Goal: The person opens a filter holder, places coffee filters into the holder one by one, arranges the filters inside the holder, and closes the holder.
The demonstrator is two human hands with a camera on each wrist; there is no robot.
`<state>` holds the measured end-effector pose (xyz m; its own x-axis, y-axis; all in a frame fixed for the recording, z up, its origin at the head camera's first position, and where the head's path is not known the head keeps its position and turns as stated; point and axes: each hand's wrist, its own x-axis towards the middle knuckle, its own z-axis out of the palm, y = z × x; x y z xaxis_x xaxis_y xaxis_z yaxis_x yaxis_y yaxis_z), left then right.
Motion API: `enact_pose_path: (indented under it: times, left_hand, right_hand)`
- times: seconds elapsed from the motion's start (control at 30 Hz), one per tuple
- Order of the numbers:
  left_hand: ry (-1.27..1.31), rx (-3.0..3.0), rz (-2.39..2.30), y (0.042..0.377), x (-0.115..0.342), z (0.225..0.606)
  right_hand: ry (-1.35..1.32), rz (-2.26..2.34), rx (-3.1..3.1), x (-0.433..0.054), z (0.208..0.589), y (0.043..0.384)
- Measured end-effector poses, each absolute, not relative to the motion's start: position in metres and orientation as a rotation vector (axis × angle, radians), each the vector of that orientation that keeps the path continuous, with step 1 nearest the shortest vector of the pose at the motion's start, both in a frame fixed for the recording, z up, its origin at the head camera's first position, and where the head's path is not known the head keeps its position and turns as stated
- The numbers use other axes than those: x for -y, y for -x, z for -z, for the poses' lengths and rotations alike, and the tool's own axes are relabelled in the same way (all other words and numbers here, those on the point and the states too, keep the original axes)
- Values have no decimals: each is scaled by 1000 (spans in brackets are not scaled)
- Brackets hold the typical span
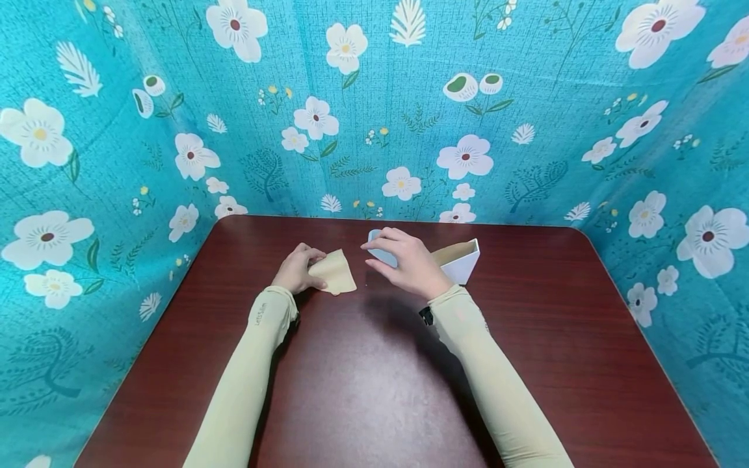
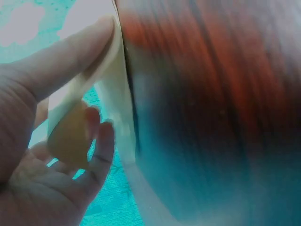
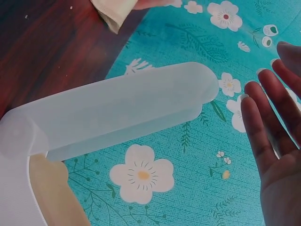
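Note:
My left hand (image 1: 297,270) pinches a thin, cream, roughly square piece (image 1: 335,272), like folded paper or a small pouch, between thumb and fingers. In the left wrist view the thumb lies along the bent edge of the cream piece (image 2: 109,70), with the fingers behind. My right hand (image 1: 412,260) is held over the table, its fingers loosely extended with nothing gripped. Beyond and beside it stands a white box (image 1: 465,260) with a tan inside. A long pale-blue flap (image 3: 127,108) reaches out from the box, and the right hand (image 3: 282,155) shows apart from it.
Both hands are over a dark reddish-brown table (image 1: 363,383) with rounded far corners. A turquoise flowered curtain (image 1: 363,130) hangs behind the table and along both sides.

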<state>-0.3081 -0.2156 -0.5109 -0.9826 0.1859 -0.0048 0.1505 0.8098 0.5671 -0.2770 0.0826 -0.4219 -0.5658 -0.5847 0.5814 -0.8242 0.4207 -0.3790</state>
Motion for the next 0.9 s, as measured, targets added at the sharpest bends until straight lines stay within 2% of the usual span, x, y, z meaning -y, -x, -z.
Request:
enact_pose_path:
  times: [0.4,0.9]
  left_hand:
    - [-316,-2876,-1130,305,219,495]
    - [-595,-2861,-1313,286,224,431]
  right_hand:
    - [-1192,-918,2323,-83,423,279]
    - [-1133,-1016,2294,-86,414,279]
